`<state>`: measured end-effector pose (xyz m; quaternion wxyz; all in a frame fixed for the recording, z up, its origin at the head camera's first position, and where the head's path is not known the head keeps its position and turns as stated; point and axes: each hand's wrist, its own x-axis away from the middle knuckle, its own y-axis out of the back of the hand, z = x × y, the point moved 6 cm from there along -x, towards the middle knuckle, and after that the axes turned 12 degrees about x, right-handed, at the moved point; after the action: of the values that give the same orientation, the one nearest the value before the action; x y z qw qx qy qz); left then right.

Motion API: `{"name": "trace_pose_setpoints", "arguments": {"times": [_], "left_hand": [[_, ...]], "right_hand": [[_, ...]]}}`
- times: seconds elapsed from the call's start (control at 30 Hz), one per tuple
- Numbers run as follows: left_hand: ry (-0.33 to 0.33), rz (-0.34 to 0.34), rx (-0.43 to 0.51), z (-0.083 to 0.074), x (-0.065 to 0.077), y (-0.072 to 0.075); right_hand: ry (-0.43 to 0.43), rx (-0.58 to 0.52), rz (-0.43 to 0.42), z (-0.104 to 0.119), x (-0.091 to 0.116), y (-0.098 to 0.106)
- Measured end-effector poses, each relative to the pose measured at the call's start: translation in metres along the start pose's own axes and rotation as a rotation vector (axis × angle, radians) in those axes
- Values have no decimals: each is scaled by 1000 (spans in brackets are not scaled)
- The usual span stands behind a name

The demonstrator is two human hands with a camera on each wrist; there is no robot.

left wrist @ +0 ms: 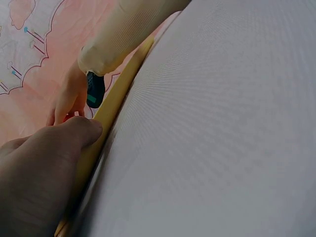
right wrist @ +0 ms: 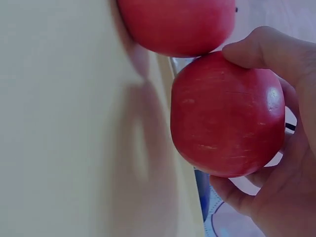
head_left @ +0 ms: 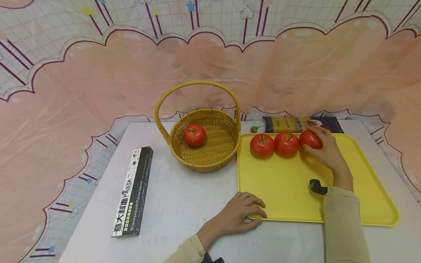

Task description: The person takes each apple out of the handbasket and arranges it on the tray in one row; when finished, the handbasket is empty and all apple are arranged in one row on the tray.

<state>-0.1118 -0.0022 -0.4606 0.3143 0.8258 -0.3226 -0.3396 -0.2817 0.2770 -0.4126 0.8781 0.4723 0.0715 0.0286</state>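
My right hand [head_left: 325,148] grips a red apple [right wrist: 227,118] at the back of the yellow tray [head_left: 279,190], thumb on one side and fingers on the other. Beside it, to the left, two more red apples sit in a row: a middle apple [head_left: 287,144] and a left apple [head_left: 262,145]. The held apple is close against the middle one. My left hand [head_left: 241,213] holds the tray's front left corner, fingers over the rim and thumb [left wrist: 86,131] at its outer edge. Another apple [head_left: 194,135] lies in the wicker basket [head_left: 205,167], left of the tray.
The basket's tall arched handle [head_left: 197,82] stands up. A black and white pasta box [head_left: 133,191] lies at the left of the white table [head_left: 184,212]. Behind the tray are a yellow and blue packet [head_left: 286,124] and a small green and red item [head_left: 254,129].
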Motion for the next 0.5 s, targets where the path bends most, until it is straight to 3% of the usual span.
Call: {"name": "trace_pose_setpoints", "arguments": {"times": [0.5], "left_hand": [[5, 2, 28, 1, 0, -1]], "right_hand": [[22, 58, -16, 0, -2, -9]]}}
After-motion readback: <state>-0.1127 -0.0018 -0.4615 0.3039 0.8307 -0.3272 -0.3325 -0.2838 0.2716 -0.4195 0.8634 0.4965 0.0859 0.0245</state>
